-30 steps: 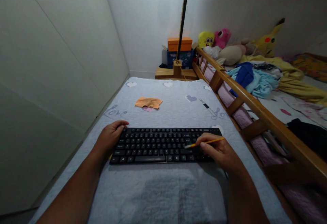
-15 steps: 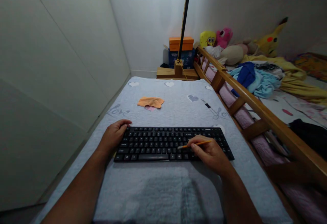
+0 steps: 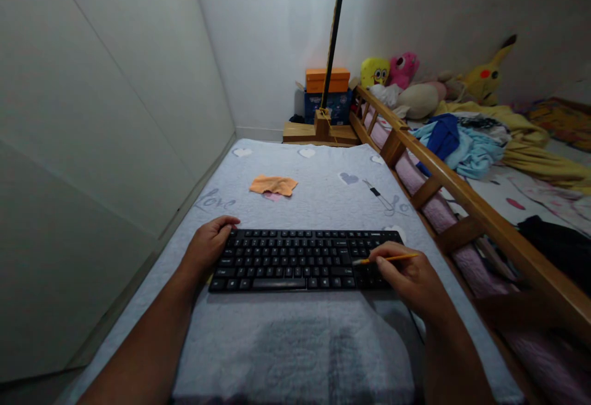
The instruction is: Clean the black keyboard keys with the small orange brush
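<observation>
The white cabinet [image 3: 106,116] stands left of the keyboard [image 3: 286,260], reaching well beyond its far edge. The bed [image 3: 521,189], with its wooden rail [image 3: 443,177], runs along the right of the keyboard and past it. The pale blue sheet [image 3: 295,343], printed with hearts and words, lies under the keyboard and spreads out on every side. Well beyond the keyboard's far edge rises the black pole [image 3: 334,36], with the blue box [image 3: 339,107] behind it and the smaller orange box [image 3: 335,80] on top of that. Beyond and to the right of the keyboard, stuffed toys [image 3: 375,72] and rumpled clothes [image 3: 475,146] sit on the bed.

The black keyboard itself lies flat on the sheet between the hands. The left hand [image 3: 210,244] is at its left end, fingers bent around the far corner; how firmly they press cannot be told. The right hand [image 3: 410,269] is over its number keys, thumb and fingers pinching the brush. The orange cloth [image 3: 274,185] lies beyond the keyboard, left of its middle. The thin tool [image 3: 375,192] with a black band lies beyond its right half. The brush [image 3: 392,258] slants low over the keyboard, its pale tip pointing left, just beside the number keys.
</observation>
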A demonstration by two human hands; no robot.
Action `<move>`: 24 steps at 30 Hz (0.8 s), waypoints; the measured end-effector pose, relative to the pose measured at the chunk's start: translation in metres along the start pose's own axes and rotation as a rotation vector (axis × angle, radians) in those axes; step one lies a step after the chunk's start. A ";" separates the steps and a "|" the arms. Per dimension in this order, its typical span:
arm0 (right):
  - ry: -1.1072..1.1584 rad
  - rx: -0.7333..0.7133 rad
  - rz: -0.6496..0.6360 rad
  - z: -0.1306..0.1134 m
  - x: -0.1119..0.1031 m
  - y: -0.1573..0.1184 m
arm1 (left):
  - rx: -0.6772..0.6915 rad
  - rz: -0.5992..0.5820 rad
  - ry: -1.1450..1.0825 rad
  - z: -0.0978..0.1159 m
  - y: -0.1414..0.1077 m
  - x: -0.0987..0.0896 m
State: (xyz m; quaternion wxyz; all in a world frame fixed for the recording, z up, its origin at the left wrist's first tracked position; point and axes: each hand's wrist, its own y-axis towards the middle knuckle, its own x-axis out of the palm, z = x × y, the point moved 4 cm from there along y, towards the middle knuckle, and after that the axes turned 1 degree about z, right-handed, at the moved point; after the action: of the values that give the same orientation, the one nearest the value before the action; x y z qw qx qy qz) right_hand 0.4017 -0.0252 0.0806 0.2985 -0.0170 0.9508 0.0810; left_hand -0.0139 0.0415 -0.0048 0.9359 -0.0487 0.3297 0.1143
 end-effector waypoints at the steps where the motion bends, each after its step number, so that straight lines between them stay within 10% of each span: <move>1: 0.019 -0.009 0.004 -0.004 0.002 0.000 | -0.001 0.000 -0.002 0.000 0.000 0.000; 12: 0.256 -0.040 -0.182 -0.028 0.074 0.009 | 0.006 -0.002 -0.012 -0.003 0.000 0.001; 24: 0.192 0.090 -0.127 -0.005 0.058 0.010 | 0.014 0.005 -0.014 0.000 -0.001 0.000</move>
State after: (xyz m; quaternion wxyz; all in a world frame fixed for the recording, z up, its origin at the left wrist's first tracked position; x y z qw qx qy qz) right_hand 0.3503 -0.0155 0.0531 0.2113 -0.0714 0.9747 0.0173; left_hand -0.0138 0.0400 -0.0047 0.9383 -0.0406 0.3238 0.1146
